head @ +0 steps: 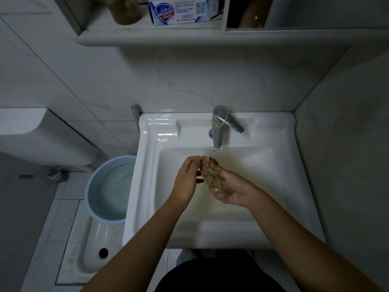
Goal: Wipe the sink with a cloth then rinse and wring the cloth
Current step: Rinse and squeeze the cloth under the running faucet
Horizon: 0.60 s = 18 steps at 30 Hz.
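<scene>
Here both hands, left hand and right hand, clench the bunched cloth over the sink.

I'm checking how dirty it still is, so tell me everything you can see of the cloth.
The cloth is a brownish, wet-looking rag, bunched into a crumpled wad with folds showing. It is held above the sink basin, just below the tap spout. The right hand cups it from beneath, and the left hand pinches its upper end. No water stream is visible.
</scene>
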### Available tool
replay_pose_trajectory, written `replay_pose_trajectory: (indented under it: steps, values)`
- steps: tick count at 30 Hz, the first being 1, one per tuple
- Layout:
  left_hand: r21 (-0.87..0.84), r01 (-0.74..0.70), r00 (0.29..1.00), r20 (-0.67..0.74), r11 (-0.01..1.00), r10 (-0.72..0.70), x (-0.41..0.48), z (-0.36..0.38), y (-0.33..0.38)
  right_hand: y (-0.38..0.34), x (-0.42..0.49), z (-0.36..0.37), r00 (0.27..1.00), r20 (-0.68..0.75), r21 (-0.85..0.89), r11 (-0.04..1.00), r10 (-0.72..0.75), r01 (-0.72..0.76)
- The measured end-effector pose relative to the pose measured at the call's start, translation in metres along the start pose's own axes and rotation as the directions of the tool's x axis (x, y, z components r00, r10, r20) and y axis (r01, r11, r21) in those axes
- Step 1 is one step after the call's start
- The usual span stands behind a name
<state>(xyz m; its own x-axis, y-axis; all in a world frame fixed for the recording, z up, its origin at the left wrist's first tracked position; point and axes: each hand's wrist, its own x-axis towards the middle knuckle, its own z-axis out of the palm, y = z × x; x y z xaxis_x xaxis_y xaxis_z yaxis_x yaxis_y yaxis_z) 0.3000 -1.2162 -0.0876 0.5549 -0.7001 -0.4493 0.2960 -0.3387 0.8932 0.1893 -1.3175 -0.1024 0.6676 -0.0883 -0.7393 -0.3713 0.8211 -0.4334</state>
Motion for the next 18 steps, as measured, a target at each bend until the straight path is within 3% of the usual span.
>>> replay_pose_trajectory:
  steps: [2, 3, 4, 5, 6, 7, 9, 11, 14, 16, 18]
  values:
    - [0.249, -0.244, 0.97, 0.041, 0.937, 0.242, 0.001, -0.012, -0.006, -0.004, 0.005, -0.006, 1.0, 0.022, -0.012, 1.0, 0.02, -0.02]
    - [0.441, -0.41, 0.911, 0.157, 0.799, 0.381, 0.003, -0.019, -0.009, -0.007, 0.007, -0.009, 0.999, 0.036, -0.037, 0.999, 0.03, -0.029]
    - [0.597, -0.553, 0.828, 0.317, 0.58, 0.463, 0.008, -0.025, -0.013, -0.011, 0.007, -0.012, 0.998, 0.054, -0.065, 0.997, 0.042, -0.038]
    - [0.669, -0.648, 0.747, 0.466, 0.363, 0.474, 0.014, -0.03, -0.016, -0.014, 0.006, -0.015, 0.995, 0.083, -0.089, 0.995, 0.057, -0.05]
    - [0.685, -0.693, 0.699, 0.563, 0.224, 0.441, 0.02, -0.033, -0.017, -0.018, 0.005, -0.018, 0.989, 0.122, -0.111, 0.992, 0.078, -0.065]
    - [0.685, -0.71, 0.683, 0.611, 0.165, 0.401, 0.026, -0.034, -0.015, -0.022, 0.005, -0.019, 0.981, 0.161, -0.144, 0.986, 0.108, -0.085]
    - [0.675, -0.725, 0.672, 0.647, 0.138, 0.361, 0.037, -0.033, -0.011, -0.032, 0.005, -0.017, 0.962, 0.206, -0.268, 0.956, 0.18, -0.122]
    - [0.666, -0.738, 0.656, 0.667, 0.112, 0.353, 0.045, -0.029, -0.008, -0.04, 0.008, -0.012, 0.957, 0.165, -0.458, 0.878, 0.237, -0.139]
    - [0.721, -0.693, 0.688, 0.663, -0.002, 0.294, 0.057, -0.022, -0.006, -0.049, 0.017, -0.006, 0.962, -0.009, -0.739, 0.647, 0.273, -0.19]
    - [0.744, -0.65, 0.729, 0.668, -0.155, 0.148, 0.066, -0.019, -0.005, -0.048, 0.025, -0.003, 0.967, -0.106, -0.85, 0.484, 0.232, -0.209]
    - [0.717, -0.646, 0.742, 0.67, -0.26, 0.006, 0.075, -0.014, -0.003, -0.043, 0.034, -0.002, 0.97, -0.182, -0.942, 0.255, 0.159, -0.218]
